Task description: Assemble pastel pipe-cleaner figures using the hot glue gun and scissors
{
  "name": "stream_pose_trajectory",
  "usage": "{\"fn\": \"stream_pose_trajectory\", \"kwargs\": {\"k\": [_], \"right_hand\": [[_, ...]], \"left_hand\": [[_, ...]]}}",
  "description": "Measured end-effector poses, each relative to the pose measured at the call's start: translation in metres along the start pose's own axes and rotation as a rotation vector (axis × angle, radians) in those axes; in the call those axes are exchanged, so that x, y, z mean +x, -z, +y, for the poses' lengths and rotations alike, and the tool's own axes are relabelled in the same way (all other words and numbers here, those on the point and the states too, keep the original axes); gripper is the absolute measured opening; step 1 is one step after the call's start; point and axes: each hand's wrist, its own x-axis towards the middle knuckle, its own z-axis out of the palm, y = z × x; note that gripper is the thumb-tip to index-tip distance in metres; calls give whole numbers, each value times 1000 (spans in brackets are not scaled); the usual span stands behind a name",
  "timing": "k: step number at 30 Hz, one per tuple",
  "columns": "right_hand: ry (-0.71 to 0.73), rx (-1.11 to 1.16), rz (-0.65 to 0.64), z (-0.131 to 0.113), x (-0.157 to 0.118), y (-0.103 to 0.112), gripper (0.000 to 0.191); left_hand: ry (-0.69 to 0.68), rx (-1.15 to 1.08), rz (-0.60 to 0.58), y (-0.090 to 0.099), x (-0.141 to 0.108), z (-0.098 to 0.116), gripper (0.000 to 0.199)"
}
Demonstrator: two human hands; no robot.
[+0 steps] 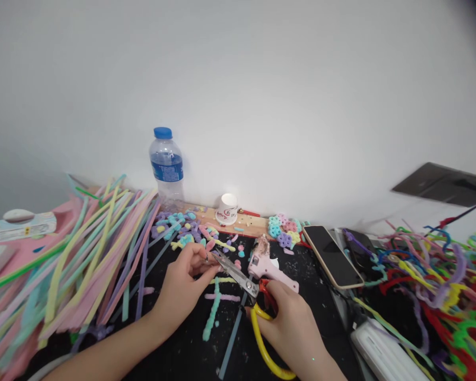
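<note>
My right hand (291, 317) is closed on scissors (241, 278) with one yellow and one red handle loop. Their blades point up and left, reaching the fingertips of my left hand (188, 278). That hand is pinched, and a short pink pipe cleaner piece (210, 245) shows at its fingers; the grip itself is partly hidden. Just below the blades lie a mint twisted pipe cleaner (211, 312) and a lilac pipe cleaner piece (224, 298), crossing. A pink glue gun (272, 270) rests behind the scissors, with a translucent glue stick (233, 338) below it.
Long pastel pipe cleaners (103, 254) fill the left; tangled bright ones (444, 291) cover the right. Along the wall stand a water bottle (166, 166) and paper cup (227, 209). Finished flower shapes (284, 231), a phone (333, 256) and a white power strip (386, 352) lie rightward.
</note>
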Motion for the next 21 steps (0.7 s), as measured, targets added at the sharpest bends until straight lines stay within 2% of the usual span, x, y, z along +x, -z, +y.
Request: {"fn": "stream_pose_trajectory", "kwargs": {"k": [21], "right_hand": [[48, -102, 36, -2, 1, 1, 20]], "left_hand": [[-6, 8, -6, -1, 0, 0, 24]]}}
